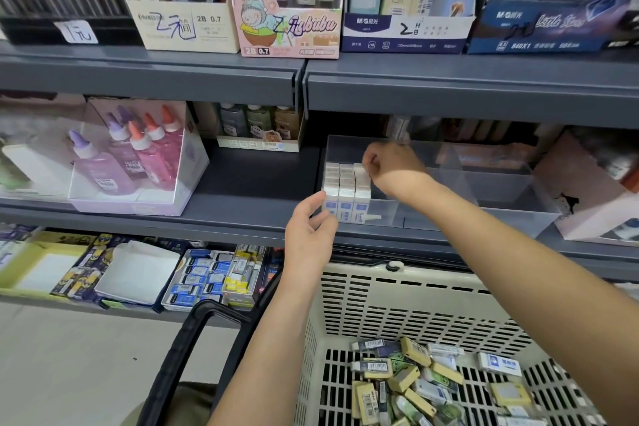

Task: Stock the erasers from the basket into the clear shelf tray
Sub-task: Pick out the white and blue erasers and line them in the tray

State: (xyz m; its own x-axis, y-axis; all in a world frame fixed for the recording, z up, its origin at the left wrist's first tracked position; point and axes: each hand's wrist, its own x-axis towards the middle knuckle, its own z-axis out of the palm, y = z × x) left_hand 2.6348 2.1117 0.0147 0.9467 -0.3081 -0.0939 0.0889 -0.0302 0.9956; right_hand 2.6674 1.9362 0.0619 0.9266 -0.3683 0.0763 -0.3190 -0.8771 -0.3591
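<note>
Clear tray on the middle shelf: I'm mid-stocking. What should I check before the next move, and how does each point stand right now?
1. Room in the clear tray: ok; the space right of the stocked erasers is bare.
2. Tidy stock: ok; three upright columns stand at the tray's left end.
3. Free right hand: cannot tell; its curled fingers sit at the rightmost column and could hide an eraser.
4. Steadying left hand: ok; it touches the tray's front left corner.
5. Supply in the basket: ok; many loose erasers remain.
6. Sorted supply: not ok; yellow, green and white kinds lie mixed.
</note>
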